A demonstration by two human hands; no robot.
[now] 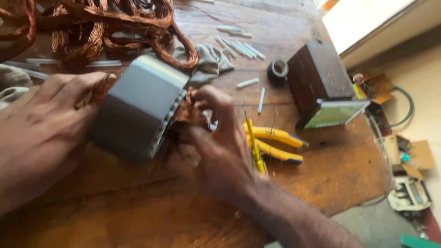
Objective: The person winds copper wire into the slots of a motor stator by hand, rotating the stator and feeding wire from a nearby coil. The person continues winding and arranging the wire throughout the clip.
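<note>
The worn brown wooden tabletop (138, 216) carries everything here, and both hands are busy at its near left part. Lying on its side between them is a grey cylindrical steel motor stator (138, 110), with copper winding wire showing at its slotted end. It looks heavy and rigid, the sort of thing best held around its smooth outer shell, while the thin copper strands at its mouth look soft and easy to kink or scratch. The left hand (41, 128) lies spread flat against the shell's far end, fingers curled round it to steady it. The right hand (216, 147) is at the open slotted end, fingertips drawn together and pinching the copper coil ends (188, 110) there (the frame is blurred, so I cannot tell exactly which strands).

Beyond the left hand sits a big tangle of loose copper wire coils (115, 27), with a crumpled grey rag (206, 59) just beside it. Well past the right hand stands a dark brown box-shaped meter with a pale green face (321, 87). Just right of the right hand, nearly touching it, lie yellow-handled pliers (275, 142) and a thin yellow screwdriver (255, 147); these crowd the wrist most. Farther off are a small black roll of tape (278, 70) and scattered pale insulation strips (239, 46).
</note>
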